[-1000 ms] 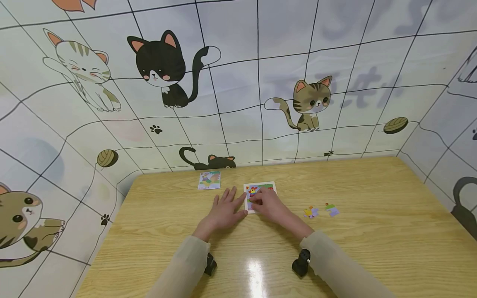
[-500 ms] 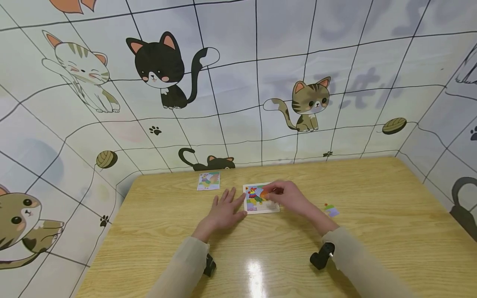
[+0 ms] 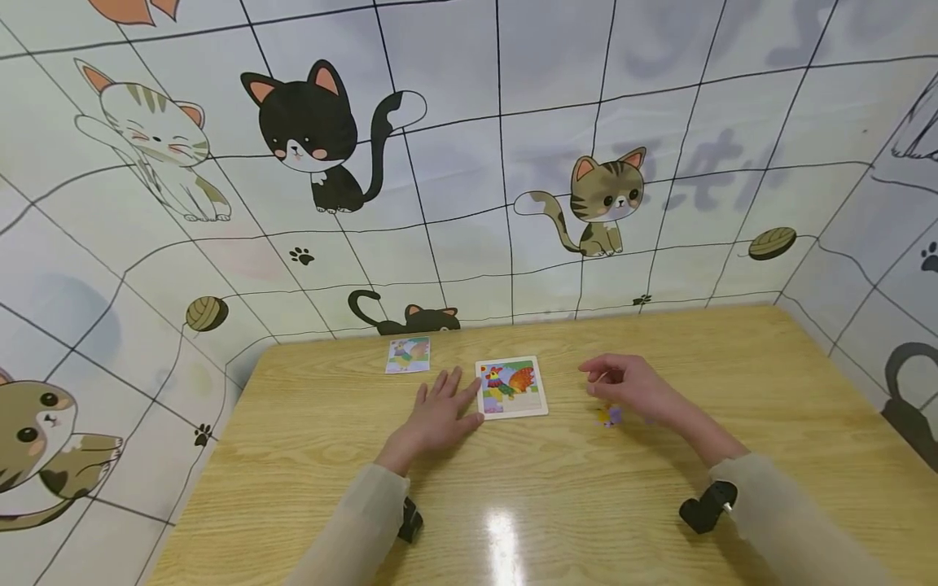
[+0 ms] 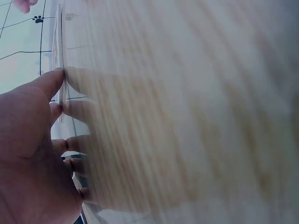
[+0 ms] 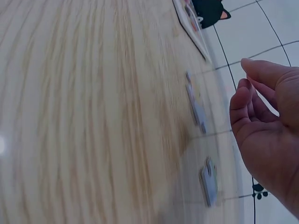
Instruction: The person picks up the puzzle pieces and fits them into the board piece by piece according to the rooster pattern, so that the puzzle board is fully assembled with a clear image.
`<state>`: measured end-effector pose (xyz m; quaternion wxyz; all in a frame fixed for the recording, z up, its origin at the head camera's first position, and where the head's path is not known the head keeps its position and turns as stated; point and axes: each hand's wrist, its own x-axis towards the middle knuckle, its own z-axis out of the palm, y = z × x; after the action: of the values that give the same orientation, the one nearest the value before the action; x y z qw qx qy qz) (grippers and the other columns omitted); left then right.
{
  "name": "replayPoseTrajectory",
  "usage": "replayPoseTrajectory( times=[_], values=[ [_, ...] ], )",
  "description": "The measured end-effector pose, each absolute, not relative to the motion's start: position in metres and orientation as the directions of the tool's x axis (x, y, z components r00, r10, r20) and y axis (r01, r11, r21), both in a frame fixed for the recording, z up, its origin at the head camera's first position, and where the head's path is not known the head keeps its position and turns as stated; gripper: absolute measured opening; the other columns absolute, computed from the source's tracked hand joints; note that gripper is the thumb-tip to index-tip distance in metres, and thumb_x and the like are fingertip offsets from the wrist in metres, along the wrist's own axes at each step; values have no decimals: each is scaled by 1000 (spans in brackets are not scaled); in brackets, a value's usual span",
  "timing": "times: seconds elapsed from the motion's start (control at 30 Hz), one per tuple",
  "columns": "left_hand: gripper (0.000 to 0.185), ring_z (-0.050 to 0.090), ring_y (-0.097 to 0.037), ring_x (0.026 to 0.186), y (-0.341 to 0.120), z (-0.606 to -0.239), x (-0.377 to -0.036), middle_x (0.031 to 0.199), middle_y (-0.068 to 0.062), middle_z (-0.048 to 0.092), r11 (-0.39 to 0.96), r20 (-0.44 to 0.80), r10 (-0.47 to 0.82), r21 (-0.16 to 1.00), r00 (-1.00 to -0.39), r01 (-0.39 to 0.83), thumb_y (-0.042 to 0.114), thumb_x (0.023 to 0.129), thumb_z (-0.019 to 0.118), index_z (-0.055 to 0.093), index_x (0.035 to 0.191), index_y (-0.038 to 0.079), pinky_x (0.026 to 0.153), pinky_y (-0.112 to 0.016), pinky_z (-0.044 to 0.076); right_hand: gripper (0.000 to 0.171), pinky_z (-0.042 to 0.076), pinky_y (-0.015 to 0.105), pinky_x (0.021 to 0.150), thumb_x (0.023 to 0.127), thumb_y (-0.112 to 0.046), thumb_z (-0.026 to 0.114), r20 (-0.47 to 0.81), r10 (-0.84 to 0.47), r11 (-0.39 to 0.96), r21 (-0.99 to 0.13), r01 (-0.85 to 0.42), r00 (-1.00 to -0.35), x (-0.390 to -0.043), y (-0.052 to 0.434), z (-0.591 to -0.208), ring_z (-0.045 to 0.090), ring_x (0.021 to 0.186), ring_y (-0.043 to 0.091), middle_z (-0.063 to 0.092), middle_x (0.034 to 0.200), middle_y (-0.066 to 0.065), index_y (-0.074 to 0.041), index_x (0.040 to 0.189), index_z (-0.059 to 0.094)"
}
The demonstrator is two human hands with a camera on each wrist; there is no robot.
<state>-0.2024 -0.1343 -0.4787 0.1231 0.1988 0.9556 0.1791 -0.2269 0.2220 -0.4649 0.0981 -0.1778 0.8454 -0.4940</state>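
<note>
Head view: puzzle tray (image 3: pixel 544 407), rooster pieces inside.

sleeves (image 3: pixel 352 529): beige, long | wrist cameras (image 3: pixel 705 506): black | hands (image 3: pixel 440 419): bare

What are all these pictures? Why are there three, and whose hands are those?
They belong to a person sitting at a wooden table and wearing three small cameras. The big picture comes from the camera on the head, looking down at both hands. The other two come from cameras strapped to each wrist, so they look sideways along the table and are blurry.

The left hand lies flat, fingers touching the edge of a puzzle board with a colourful rooster on it. The right hand hovers over loose puzzle pieces, fingers loosely curled, holding nothing that shows. The right wrist view shows two pieces lying flat. A small picture card lies near the wall, which has cartoon cats on it.
</note>
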Motion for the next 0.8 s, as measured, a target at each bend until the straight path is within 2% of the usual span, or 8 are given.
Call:
replayPoseTrajectory(
  times=[0.3, 0.6, 0.8],
  values=[
    [64, 5, -41, 156, -135, -479, -204, 170, -19, 11, 856, -175, 426, 396, -888, 332, 45, 107, 50, 32, 163, 18, 118, -67, 5, 32, 52, 27, 68, 92, -4, 74, -33, -450, 494, -841, -218, -892, -225, 250, -469, 60, 82, 18, 66, 97, 7, 7, 121, 67],
    [64, 5, -41, 155, -134, -477, -203, 169, -19, 11, 856, -177, 425, 398, -888, 330, 44, 107, 50, 32, 163, 17, 118, -68, 5, 28, 51, 27, 70, 88, -4, 79, -91, -511, 497, -842, -208, -855, -223, 260, -476, 58, 83, 17, 70, 104, 10, 4, 113, 70],
    [64, 5, -42, 155, -134, -478, -203, 169, -20, 11, 853, -175, 429, 403, -886, 333, 44, 107, 50, 33, 163, 17, 118, -68, 5, 25, 51, 26, 69, 86, -3, 80, -98, -508, 525, -822, -218, -856, -221, 260, -479, 58, 82, 16, 68, 97, 6, 2, 109, 71]
  ],
)
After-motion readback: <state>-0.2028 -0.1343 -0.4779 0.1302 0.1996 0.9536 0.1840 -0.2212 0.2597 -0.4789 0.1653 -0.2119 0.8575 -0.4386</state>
